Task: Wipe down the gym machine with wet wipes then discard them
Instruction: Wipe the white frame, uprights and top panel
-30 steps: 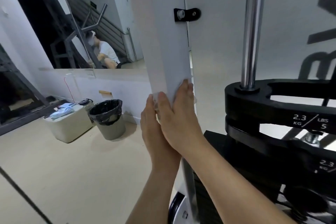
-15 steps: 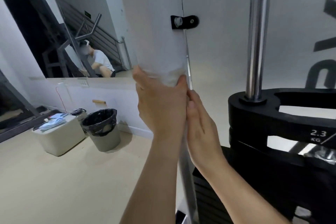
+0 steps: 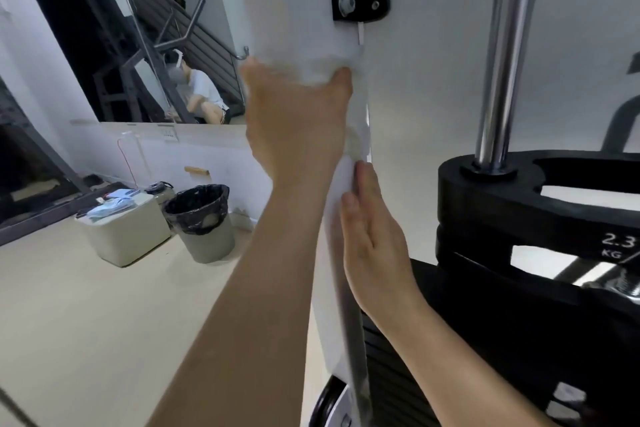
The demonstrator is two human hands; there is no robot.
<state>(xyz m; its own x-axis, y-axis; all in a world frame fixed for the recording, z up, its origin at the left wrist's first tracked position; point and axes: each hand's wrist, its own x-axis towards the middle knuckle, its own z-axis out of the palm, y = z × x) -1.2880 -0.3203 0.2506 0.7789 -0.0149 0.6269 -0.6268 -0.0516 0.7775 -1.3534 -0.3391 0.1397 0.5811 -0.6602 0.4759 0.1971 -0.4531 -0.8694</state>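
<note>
Bracket (image 3: pixel 360 6) juts above left hand's (image 3: pixel 298 121) apparent wipe (image 3: pixel 311 68).

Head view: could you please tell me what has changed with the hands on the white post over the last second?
The left hand slid the wipe up the post, from beside the right hand to just below the black bracket, still gripping it. The right hand stayed low, fingers flat on the post's edge. The bin did not move.
</note>
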